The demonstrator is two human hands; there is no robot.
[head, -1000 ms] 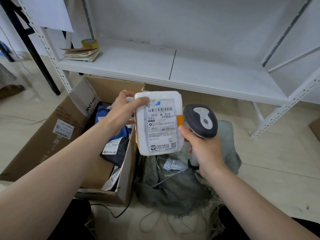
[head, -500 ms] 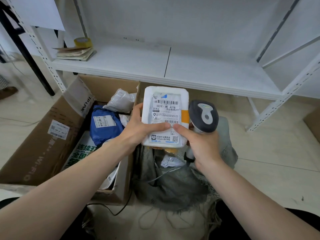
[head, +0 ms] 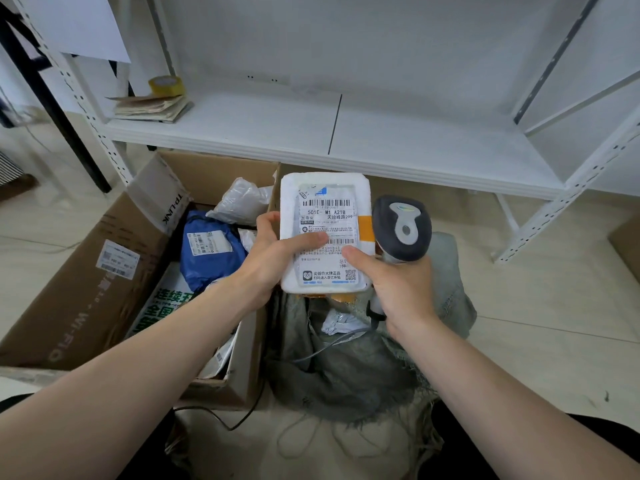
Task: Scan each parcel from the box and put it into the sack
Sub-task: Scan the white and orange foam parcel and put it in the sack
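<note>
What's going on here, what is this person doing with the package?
A person is sorting parcels. The left hand grips a white parcel by its left edge, thumb across the label. The right hand holds a scanner beside the parcel's right edge, its thumb also touching the label. The parcel is above the grey sack, not yet in it. The cardboard box holds more parcels, among them a blue parcel.

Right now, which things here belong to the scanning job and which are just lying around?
Job: white parcel, scanner, cardboard box, sack, blue parcel in the box.
Lying about: tape roll, stack of papers, both on the white shelf.
</note>
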